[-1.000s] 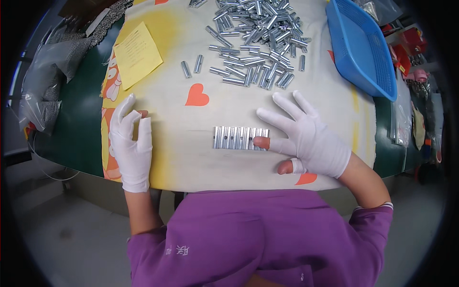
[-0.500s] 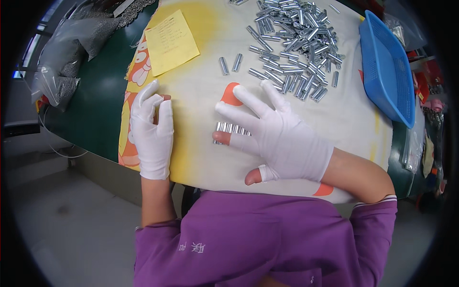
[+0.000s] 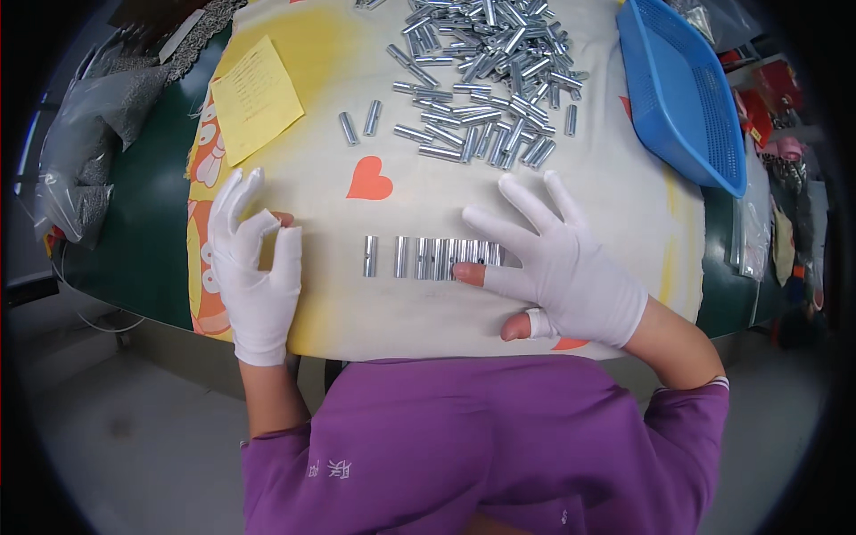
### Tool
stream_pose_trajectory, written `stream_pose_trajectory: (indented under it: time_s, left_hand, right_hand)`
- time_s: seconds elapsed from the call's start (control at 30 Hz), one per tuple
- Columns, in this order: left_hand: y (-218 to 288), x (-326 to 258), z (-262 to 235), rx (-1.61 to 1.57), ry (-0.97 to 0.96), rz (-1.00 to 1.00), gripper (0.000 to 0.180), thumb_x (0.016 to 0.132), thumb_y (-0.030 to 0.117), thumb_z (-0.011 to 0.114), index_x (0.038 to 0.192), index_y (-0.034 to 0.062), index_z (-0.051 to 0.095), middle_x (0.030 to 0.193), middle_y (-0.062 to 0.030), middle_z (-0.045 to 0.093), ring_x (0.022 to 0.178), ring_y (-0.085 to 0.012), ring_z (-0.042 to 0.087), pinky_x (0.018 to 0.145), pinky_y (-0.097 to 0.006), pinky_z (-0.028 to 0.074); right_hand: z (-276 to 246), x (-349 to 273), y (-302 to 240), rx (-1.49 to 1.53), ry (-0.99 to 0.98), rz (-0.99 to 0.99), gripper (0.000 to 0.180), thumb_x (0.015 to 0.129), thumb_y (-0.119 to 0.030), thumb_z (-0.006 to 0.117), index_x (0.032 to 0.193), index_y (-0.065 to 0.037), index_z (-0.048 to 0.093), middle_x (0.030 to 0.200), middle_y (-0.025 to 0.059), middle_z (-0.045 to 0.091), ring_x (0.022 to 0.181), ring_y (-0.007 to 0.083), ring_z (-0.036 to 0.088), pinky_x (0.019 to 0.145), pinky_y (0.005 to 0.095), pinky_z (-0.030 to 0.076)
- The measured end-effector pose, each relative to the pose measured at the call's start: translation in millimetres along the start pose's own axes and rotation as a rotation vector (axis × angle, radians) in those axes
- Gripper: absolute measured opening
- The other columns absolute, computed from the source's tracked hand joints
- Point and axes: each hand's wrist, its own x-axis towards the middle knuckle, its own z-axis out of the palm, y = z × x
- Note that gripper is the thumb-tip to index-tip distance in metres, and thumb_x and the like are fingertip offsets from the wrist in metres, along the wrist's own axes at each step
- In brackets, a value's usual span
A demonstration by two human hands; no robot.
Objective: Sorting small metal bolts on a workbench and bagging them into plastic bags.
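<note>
Short silver metal tubes (image 3: 426, 259) lie side by side in a row on the cloth, most of them packed together. The leftmost tube (image 3: 370, 257) lies apart from them. My right hand (image 3: 571, 276), in a white glove with bare thumb and index tips, spreads over the row's right end. Its index fingertip touches the tubes, and the palm side is hidden. My left hand (image 3: 257, 285), gloved likewise, is at the cloth's left side with fingers loosely bent and nothing visible in them. Beyond the row lies a big loose pile of similar tubes (image 3: 499, 80).
Two single tubes (image 3: 360, 123) lie left of the pile. A yellow written note (image 3: 257, 100) is at the upper left, a blue plastic basket (image 3: 635, 53) at the right. Clear bags of small metal parts (image 3: 85, 152) stand on the green table (image 3: 143, 241) at far left.
The row of tubes, mostly covered by my right hand before, now shows, with its left tubes spaced apart. My right hand sits right of most of it. The whole view has shifted.
</note>
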Motion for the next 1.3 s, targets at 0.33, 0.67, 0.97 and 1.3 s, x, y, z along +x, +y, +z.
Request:
stream_pose_trajectory:
  time_s: [0.33,0.67,0.97,1.3]
  left_hand:
    - [48.4,0.8,16.0,-0.02,-0.31,0.152,0.022,0.072,0.003,0.073,0.085,0.0049,0.056,0.14,-0.0234,0.05,0.135,-0.0479,0.04,0.108,-0.051,0.035]
    - [58.1,-1.1,28.3,-0.185,-0.421,0.197,0.025,0.071,0.003,0.073,0.093,0.0057,0.061,0.141,-0.0226,0.049,0.137,-0.0466,0.039,0.108,-0.05,0.035]
    - [40.5,-9.7,33.1,-0.331,-0.205,-0.034,0.021,0.084,-0.008,0.058,0.101,0.0025,0.055,0.141,-0.0217,0.048,0.136,-0.039,0.042,0.101,-0.042,0.047]
    - [35.5,-1.6,23.1,-0.5,0.059,-0.354,0.013,0.092,-0.004,0.055,0.103,0.0017,0.052,0.144,-0.0198,0.047,0.105,-0.0209,0.061,0.097,-0.035,0.048]
  right_hand:
    - [-3.0,-54.3,5.2,-0.036,0.037,0.158,0.07,0.081,-0.079,0.039,0.116,-0.028,0.07,0.139,0.0166,0.052,0.131,0.0514,0.039,0.11,0.0696,0.023]
    - [-10.6,-67.7,5.8,-0.027,0.033,0.235,0.051,0.076,-0.057,0.06,0.117,-0.029,0.07,0.145,0.0092,0.049,0.137,0.0441,0.037,0.113,0.0657,0.026]
    - [-6.0,-47.3,9.5,-0.049,0.035,0.123,0.062,0.074,-0.071,0.054,0.11,-0.025,0.071,0.137,0.0162,0.054,0.13,0.0512,0.042,0.111,0.0673,0.027]
    - [-12.3,-15.1,6.2,-0.03,-0.059,0.046,0.058,0.074,-0.053,0.071,0.127,-0.03,0.064,0.147,0.006,0.044,0.141,0.0369,0.033,0.115,0.0614,0.026]
